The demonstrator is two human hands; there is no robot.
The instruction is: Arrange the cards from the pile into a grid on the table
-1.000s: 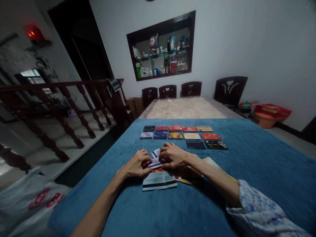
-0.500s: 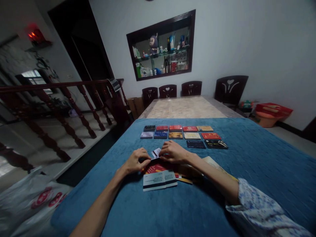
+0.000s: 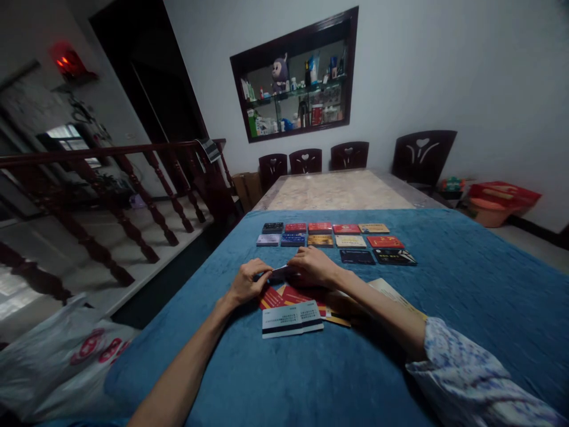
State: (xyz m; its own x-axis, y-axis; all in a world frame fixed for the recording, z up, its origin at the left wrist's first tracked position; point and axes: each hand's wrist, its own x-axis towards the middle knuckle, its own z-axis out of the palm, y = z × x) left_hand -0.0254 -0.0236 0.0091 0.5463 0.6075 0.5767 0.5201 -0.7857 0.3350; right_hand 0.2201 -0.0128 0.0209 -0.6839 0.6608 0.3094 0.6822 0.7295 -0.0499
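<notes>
Between my two hands is a small stack of pale cards (image 3: 280,272), seen nearly edge-on. My left hand (image 3: 249,281) pinches its left end between thumb and fingers. The right end is gripped by my right hand (image 3: 313,267), whose fingers hide part of it. Below them lie loose red cards (image 3: 299,295), partly overlapped by light-grey cards (image 3: 291,319) with a dark stripe. Yellow-edged cards (image 3: 340,320) and a cream card (image 3: 395,296) show around my right forearm. Beyond my hands sit neat card piles in rows, among them a blue pile (image 3: 293,239) and a black pile (image 3: 395,256).
A blue cloth (image 3: 466,308) covers the near part of the long table (image 3: 338,188). Dark chairs (image 3: 349,155) stand at its far end. On the left are a wooden railing (image 3: 106,148) and a white plastic bag (image 3: 53,362).
The pale cards, earlier fanned with one striped card sticking up, now lie more evenly together between my hands. The whole view has shifted slightly.
</notes>
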